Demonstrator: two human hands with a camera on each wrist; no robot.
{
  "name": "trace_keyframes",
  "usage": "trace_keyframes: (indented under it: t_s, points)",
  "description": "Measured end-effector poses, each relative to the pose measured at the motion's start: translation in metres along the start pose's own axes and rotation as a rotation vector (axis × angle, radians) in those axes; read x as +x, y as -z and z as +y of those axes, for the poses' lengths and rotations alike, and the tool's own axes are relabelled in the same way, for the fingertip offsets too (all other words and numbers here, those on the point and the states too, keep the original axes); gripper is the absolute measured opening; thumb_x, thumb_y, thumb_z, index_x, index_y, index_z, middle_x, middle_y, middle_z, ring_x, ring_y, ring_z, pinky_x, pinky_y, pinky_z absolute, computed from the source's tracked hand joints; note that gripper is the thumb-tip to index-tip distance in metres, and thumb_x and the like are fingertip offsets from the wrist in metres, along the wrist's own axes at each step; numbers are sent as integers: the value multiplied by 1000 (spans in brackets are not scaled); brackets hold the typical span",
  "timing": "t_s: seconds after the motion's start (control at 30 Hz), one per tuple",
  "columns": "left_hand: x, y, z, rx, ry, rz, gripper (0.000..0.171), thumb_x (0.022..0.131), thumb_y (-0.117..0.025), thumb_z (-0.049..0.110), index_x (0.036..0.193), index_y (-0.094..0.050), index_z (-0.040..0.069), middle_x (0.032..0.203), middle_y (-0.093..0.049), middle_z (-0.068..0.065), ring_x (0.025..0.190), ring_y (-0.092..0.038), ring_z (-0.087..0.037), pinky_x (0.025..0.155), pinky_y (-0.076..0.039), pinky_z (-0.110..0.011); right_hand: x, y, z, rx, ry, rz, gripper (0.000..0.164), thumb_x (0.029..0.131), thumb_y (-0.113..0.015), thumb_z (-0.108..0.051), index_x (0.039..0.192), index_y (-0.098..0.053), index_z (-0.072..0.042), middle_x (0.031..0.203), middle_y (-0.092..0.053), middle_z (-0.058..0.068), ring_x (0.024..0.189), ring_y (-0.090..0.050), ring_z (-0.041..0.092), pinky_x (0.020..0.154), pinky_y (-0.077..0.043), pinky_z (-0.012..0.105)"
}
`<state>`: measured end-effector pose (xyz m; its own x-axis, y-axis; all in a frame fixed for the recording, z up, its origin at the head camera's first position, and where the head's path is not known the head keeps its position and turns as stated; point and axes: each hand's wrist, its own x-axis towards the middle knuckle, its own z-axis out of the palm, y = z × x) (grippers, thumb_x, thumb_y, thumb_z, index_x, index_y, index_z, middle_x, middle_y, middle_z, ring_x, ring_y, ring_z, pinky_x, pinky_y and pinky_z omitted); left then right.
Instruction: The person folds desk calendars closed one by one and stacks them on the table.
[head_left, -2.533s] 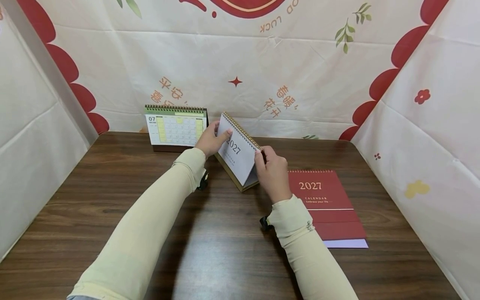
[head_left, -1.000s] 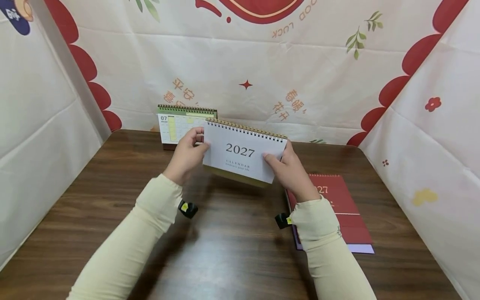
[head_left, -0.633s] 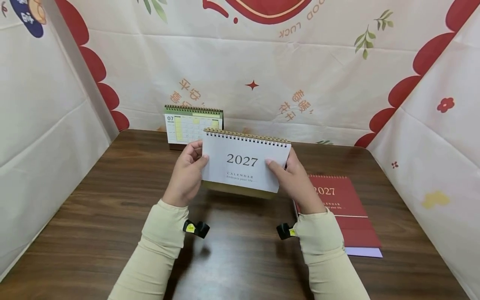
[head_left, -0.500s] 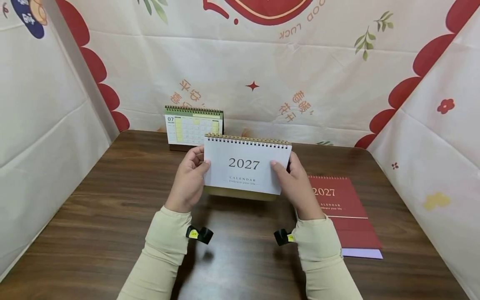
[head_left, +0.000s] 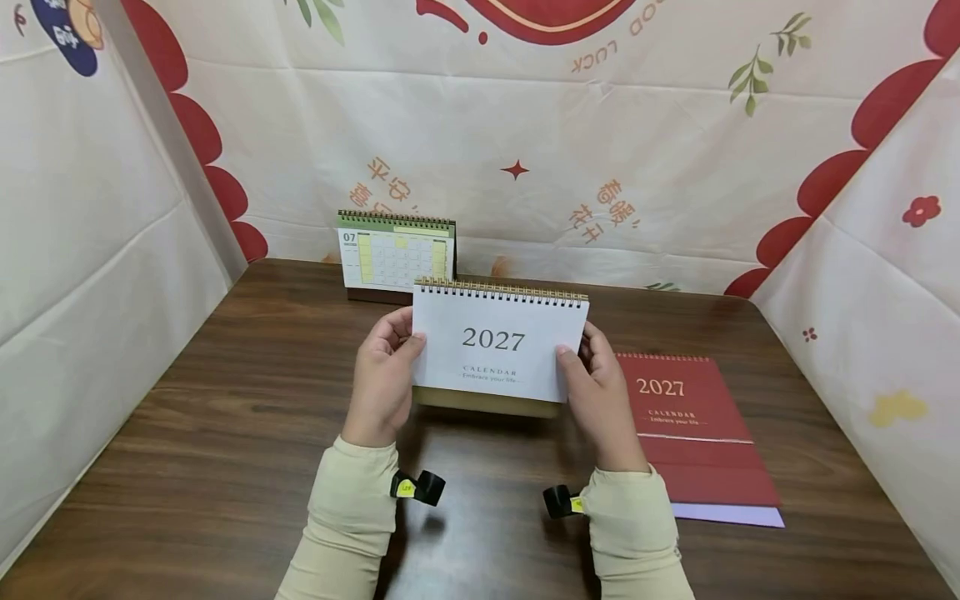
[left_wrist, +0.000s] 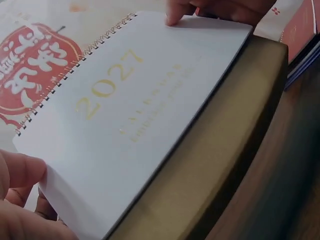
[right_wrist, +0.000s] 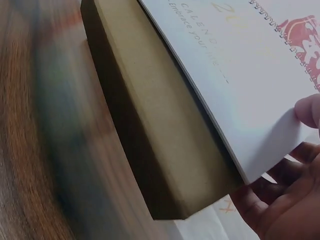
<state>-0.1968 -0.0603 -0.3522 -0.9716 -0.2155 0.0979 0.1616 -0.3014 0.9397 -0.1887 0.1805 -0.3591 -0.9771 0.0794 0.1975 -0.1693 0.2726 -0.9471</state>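
Between both hands is a white 2027 desk calendar with a gold coil along its top and a tan-gold base. My left hand grips its left edge, thumb on the cover and the other fingers behind. On the opposite edge my right hand grips it the same way. The left wrist view shows the cover tilted, its tan base bulging below. In the right wrist view the thumb presses the cover near the coil, and the fingers curl under the side.
A green-topped calendar showing month 07 stands at the back left, partly behind the white one. A red 2027 calendar lies flat at the right, a lilac sheet jutting from under it. Printed cloth walls enclose the brown table.
The white calendar has turned from slanted to facing me and come nearer, lowering slightly in the latest frames. Both hands keep hold of it; the left moved away from the green-topped calendar.
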Motion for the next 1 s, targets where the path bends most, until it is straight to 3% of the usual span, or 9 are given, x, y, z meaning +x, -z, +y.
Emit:
trace_keyframes:
  t_s: [0.4,0.6,0.8,1.0]
  points:
    - [6,2,-7,-28,17,13,26,97,-56,-2,123,-59,-6,110,-56,-13,98,-50,-22,82,-42,-30,0,-1,1,-112,31,-19,56,101,-49,-14,155,-34,-17,145,-49,4,123,-50,19,98,-44,46]
    - [6,0,-10,7,49,15,26,99,-55,0,123,-60,-5,110,-55,-13,98,-49,-23,82,-42,-31,-1,0,1,-124,11,-24,58,101,-48,-15,157,-31,-21,149,-46,2,125,-48,19,99,-44,46]
    - [6,-3,-14,31,77,-24,24,100,-51,-1,122,-58,-3,108,-53,-11,97,-48,-21,81,-41,-32,0,5,3,-114,4,-24,58,101,-48,-13,157,-31,-21,150,-45,1,127,-47,17,100,-43,45]
    - [9,-1,-12,0,71,-30,22,101,-49,-2,122,-55,-4,109,-53,-11,98,-48,-21,83,-40,-32,4,3,4,-97,15,-32,60,102,-51,-18,157,-29,-27,152,-42,-5,131,-44,13,102,-42,44]
